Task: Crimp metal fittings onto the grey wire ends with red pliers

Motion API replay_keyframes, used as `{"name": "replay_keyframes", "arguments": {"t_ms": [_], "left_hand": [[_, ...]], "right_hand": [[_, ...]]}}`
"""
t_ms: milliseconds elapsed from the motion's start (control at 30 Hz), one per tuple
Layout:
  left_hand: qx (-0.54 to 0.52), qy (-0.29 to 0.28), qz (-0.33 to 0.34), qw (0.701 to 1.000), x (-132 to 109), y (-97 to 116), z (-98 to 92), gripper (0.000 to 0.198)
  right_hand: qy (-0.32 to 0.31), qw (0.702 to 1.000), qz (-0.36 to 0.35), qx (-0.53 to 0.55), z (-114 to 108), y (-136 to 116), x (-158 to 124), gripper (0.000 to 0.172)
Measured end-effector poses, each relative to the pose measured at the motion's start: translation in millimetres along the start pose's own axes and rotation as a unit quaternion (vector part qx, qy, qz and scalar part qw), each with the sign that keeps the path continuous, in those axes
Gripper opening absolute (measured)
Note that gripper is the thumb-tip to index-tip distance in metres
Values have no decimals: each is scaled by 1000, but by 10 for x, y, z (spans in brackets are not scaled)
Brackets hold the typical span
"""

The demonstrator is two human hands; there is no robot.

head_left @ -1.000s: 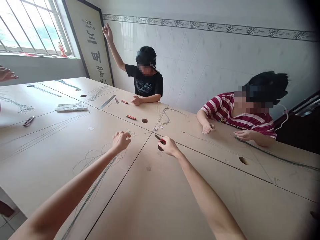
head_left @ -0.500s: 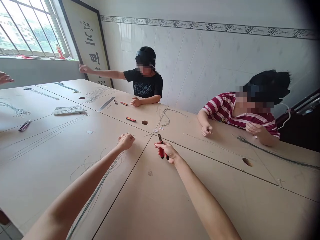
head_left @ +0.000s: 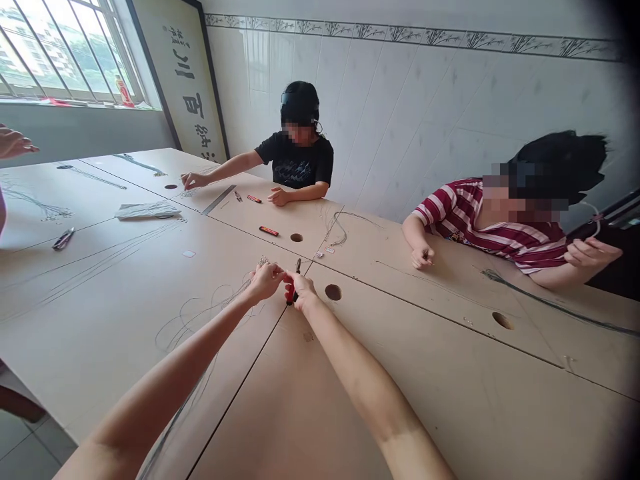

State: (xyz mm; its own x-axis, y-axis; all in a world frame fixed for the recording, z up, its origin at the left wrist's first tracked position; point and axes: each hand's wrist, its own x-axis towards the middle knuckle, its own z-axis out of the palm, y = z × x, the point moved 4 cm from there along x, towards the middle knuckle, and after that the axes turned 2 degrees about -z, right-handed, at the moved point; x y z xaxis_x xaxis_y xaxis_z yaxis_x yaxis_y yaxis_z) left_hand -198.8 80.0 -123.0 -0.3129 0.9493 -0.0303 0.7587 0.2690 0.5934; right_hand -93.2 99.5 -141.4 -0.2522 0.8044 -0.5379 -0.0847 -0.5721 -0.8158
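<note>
My right hand (head_left: pixel 302 292) is closed round red-handled pliers (head_left: pixel 294 283), which point up and away from me. My left hand (head_left: pixel 265 280) is pinched shut right beside it, on thin wire that I cannot make out clearly. The two hands touch over the seam of the beige table (head_left: pixel 325 400). A bundle of thin grey wires (head_left: pixel 200 320) trails from under my left forearm towards the near table edge. Small metal pieces (head_left: pixel 262 261) lie just beyond my left hand.
A round hole (head_left: pixel 333 292) is right of my hands. Across the table sit a person in a black shirt (head_left: pixel 300 163) and a person in a striped shirt (head_left: pixel 480 223). A red tool (head_left: pixel 269 231), a metal ruler (head_left: pixel 219 199), pliers (head_left: pixel 63 238) and wire bundles lie around.
My right hand has carried the pliers left to meet my left hand. The person in black lowered an arm onto the table. The person in stripes pulled a hand out to the right.
</note>
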Motion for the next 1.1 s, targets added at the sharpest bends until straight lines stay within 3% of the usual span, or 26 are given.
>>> {"name": "replay_keyframes", "arguments": {"t_ms": [200,467,767,933,1100], "left_hand": [[19,-6,31,999,-45,2,-35,29],[112,79,-11,990,-146,-399,-305,39],[219,50,-40,974,-687,-644,-20,57],[250,30,-36,967,-766,-675,61,56],[257,27,-35,965,-765,-669,55,56]], "right_hand": [[21,999,10,25,17,22,52,33],[6,998,16,62,-76,45,33,33],[-13,994,18,104,-256,56,-67,32],[-32,990,-7,136,-412,-26,-223,29],[-57,979,-55,188,-740,-193,-547,13]]}}
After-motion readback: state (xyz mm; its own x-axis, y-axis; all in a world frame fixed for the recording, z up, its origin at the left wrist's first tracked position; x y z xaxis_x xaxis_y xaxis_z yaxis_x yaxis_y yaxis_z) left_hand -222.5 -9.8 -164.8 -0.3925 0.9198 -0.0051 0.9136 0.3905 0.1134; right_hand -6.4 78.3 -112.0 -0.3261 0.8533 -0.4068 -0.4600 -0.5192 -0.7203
